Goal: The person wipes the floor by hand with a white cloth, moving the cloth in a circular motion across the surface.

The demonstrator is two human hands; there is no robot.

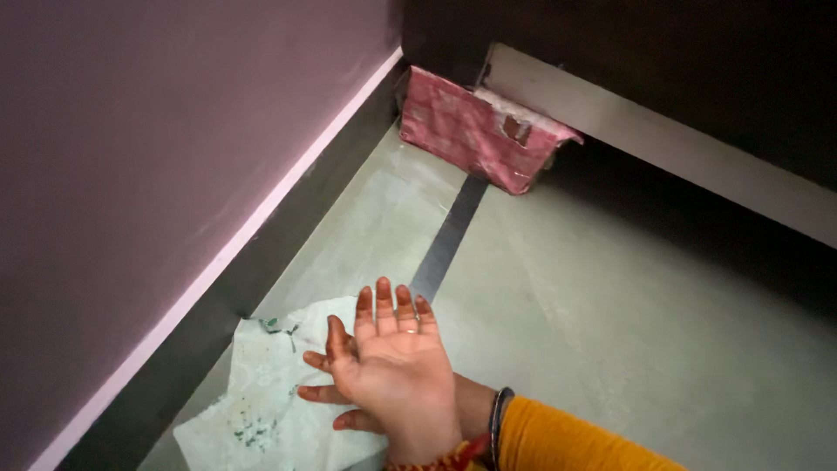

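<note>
both hands hover low over the floor (610, 314), the left hand (397, 362) spread wide palm-up and holding nothing, the right hand (336, 392) flat beneath it with fingers resting on the pale printed cloth (261, 392) lying along the dark skirting (261, 270), as if pinning it flat.

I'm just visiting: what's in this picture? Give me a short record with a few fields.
place: corner of a pale green floor beside a purple wall
upper hand: open, palm up, fingers spread, holding nothing; which hand it is I cannot tell
lower hand: mostly hidden beneath the upper one, fingers resting on the cloth
cloth: pale, with small green print, lying flat on the floor by the wall
box: pink wrapped, torn at the top, in the far corner under dark furniture
floor strip: dark line running toward the box
</note>
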